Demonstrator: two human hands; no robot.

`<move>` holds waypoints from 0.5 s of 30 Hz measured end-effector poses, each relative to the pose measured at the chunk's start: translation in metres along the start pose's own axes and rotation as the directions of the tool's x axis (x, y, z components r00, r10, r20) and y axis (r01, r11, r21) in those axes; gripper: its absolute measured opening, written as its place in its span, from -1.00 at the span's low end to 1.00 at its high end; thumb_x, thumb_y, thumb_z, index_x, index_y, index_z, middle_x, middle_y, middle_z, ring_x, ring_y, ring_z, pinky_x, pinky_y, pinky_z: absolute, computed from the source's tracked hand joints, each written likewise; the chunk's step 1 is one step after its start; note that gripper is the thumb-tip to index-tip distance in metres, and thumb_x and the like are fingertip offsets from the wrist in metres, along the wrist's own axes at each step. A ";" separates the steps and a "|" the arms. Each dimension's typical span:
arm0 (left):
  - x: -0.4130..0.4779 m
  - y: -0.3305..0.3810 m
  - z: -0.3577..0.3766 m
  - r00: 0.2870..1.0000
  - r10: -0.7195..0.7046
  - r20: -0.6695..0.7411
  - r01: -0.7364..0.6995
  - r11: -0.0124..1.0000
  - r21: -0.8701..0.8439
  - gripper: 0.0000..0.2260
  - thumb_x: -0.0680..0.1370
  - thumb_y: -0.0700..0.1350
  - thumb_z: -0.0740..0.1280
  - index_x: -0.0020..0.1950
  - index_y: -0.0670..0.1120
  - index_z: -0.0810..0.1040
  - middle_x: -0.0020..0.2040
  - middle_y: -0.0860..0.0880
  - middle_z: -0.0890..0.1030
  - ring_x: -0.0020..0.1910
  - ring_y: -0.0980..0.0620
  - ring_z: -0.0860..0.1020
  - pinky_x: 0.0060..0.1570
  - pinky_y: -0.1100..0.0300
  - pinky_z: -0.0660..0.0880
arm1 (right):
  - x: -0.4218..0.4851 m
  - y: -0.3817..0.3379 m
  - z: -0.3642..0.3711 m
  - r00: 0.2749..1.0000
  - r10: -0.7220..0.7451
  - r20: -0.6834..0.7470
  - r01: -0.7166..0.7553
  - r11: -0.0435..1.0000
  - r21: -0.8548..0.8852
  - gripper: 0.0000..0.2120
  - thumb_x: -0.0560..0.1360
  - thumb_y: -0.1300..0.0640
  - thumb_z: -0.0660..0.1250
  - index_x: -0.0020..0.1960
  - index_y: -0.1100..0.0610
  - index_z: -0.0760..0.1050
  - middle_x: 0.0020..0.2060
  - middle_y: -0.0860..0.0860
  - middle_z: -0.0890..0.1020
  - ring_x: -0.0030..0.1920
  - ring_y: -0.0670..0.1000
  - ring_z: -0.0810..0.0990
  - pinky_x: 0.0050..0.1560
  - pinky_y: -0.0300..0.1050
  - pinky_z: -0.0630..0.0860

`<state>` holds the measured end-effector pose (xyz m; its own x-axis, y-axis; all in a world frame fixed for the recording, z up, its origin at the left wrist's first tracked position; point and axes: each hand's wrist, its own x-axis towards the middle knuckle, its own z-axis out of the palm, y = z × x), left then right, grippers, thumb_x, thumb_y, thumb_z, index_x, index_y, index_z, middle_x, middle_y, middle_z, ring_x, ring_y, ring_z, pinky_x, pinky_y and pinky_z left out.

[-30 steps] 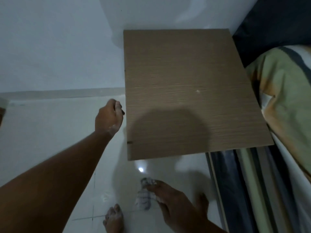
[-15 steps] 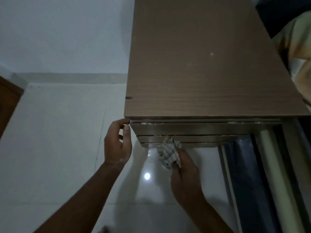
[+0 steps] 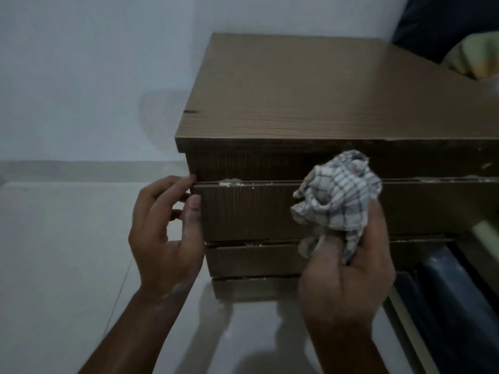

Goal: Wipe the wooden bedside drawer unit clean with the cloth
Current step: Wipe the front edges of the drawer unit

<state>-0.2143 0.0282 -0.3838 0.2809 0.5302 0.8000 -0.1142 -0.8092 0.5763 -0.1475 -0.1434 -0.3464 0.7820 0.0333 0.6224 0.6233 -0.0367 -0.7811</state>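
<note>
The brown wooden bedside drawer unit (image 3: 310,103) stands on the floor against the wall, its stacked drawer fronts facing me. Pale dust or crumbs line the gaps above the drawers. My left hand (image 3: 164,233) pinches the left edge of the upper drawer front (image 3: 248,211), thumb on the face and fingers behind the side. My right hand (image 3: 348,279) holds a bunched white cloth with dark checks (image 3: 337,193) and presses it against that same drawer front, right of its middle.
A pale tiled floor (image 3: 54,252) lies to the left and below. The white wall (image 3: 94,63) is behind. A bed with dark striped bedding (image 3: 459,292) and a green-yellow pillow (image 3: 475,55) crowds the unit's right side.
My view has dropped from above the top to the front of the unit. My right hand brought the cloth up from the floor to the drawer front. My left hand moved onto the drawer's left edge.
</note>
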 end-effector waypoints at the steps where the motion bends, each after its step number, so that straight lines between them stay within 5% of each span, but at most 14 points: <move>1: 0.001 -0.001 0.000 1.000 -0.003 -0.001 0.003 1.000 -0.012 -0.81 0.61 -0.24 0.34 0.22 -0.17 0.60 0.15 -0.05 0.54 0.13 0.22 0.53 -0.04 0.38 0.54 | 0.003 0.006 0.000 0.999 -0.020 -0.026 0.020 1.000 0.006 -0.46 0.52 0.35 0.18 0.46 0.04 0.35 0.37 0.08 0.52 0.39 0.09 0.49 0.28 0.26 0.52; 4: 0.005 -0.003 -0.001 1.000 -0.016 -0.004 0.015 0.999 -0.039 -0.86 0.59 -0.23 0.35 0.14 -0.15 0.62 0.11 -0.03 0.56 0.10 0.24 0.54 -0.05 0.36 0.55 | 0.009 0.013 0.000 0.990 -0.100 -0.100 0.100 0.995 0.003 -0.46 0.49 0.37 0.18 0.45 0.11 0.35 0.33 0.18 0.54 0.33 0.24 0.53 0.23 0.34 0.52; 8: 0.004 0.002 -0.004 1.000 -0.012 -0.011 0.011 0.998 -0.066 -0.88 0.58 -0.23 0.35 0.09 -0.14 0.62 0.08 -0.03 0.58 0.11 0.16 0.57 -0.05 0.39 0.55 | 0.012 0.009 0.001 0.982 -0.158 -0.103 0.158 0.987 -0.006 -0.50 0.51 0.38 0.18 0.43 0.16 0.36 0.35 0.20 0.51 0.38 0.18 0.49 0.31 0.28 0.48; 13: -0.003 0.006 -0.012 1.000 0.018 -0.018 -0.019 0.995 -0.093 -0.86 0.59 -0.15 0.35 0.12 -0.10 0.62 0.09 0.02 0.59 0.13 0.14 0.58 -0.03 0.42 0.55 | 0.020 -0.015 -0.001 0.980 -0.174 0.097 0.184 0.977 -0.107 -0.50 0.50 0.33 0.20 0.44 0.24 0.41 0.38 0.12 0.49 0.42 0.01 0.45 0.45 -0.09 0.39; 15: -0.007 0.006 -0.015 0.999 0.036 -0.036 -0.039 0.996 -0.078 -0.83 0.58 -0.17 0.38 0.17 -0.07 0.63 0.10 0.02 0.61 0.13 0.14 0.60 -0.01 0.43 0.55 | 0.020 -0.028 0.004 0.954 -0.187 0.236 0.222 0.965 -0.135 -0.45 0.50 0.33 0.22 0.48 0.13 0.37 0.39 0.06 0.47 0.40 -0.03 0.44 0.41 -0.04 0.43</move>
<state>-0.2317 0.0232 -0.3833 0.2424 0.5092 0.8258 -0.1989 -0.8070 0.5560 -0.1490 -0.1379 -0.3126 0.6287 0.2738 0.7278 0.7762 -0.1633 -0.6090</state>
